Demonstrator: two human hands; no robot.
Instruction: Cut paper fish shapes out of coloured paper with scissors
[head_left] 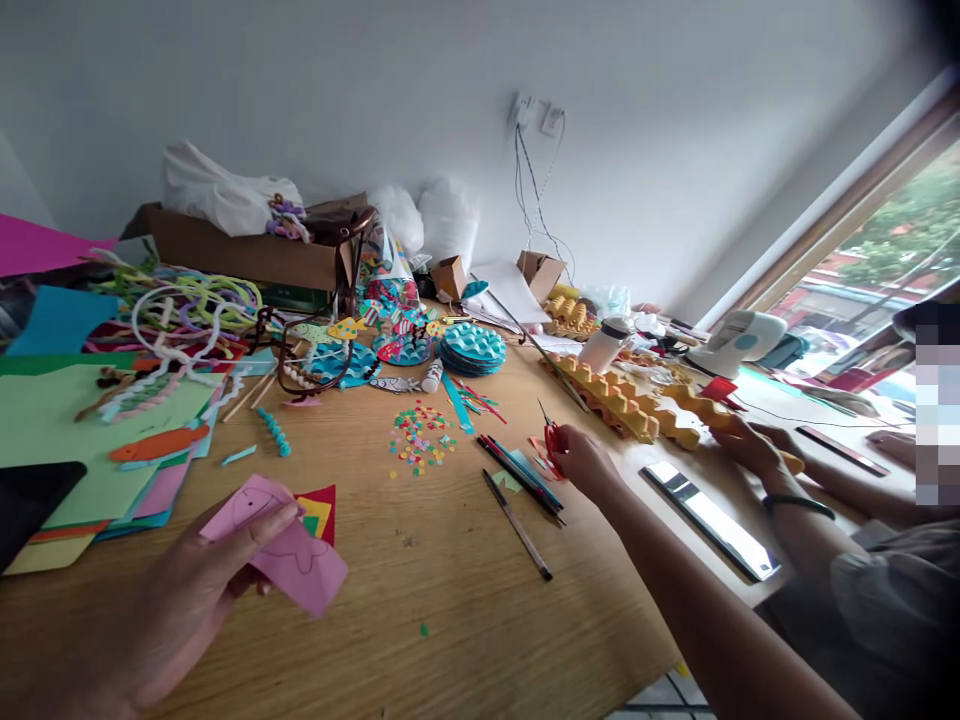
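Observation:
My left hand (199, 585) pinches a piece of pink paper (311, 575) with a fish outline drawn on it, thumb on top. Behind it lie small red, yellow and green paper pieces (328, 510), partly hidden by the paper. On the right, my right hand (589, 462) is closed around the handles of red scissors (553, 442), their blades pointing up and away from me. Several pens (517, 475) lie to the left of that hand, and one more pen (517, 525) lies nearer to me.
Colourful confetti dots (421, 440) lie mid-table, before blue wavy discs (472, 348). Stacked coloured paper (75, 430) with an orange paper fish (159, 445) fills the left. At right, a co-worker's hand (750, 450) touches yellow egg-carton strips (615, 395) near a phone (709, 520).

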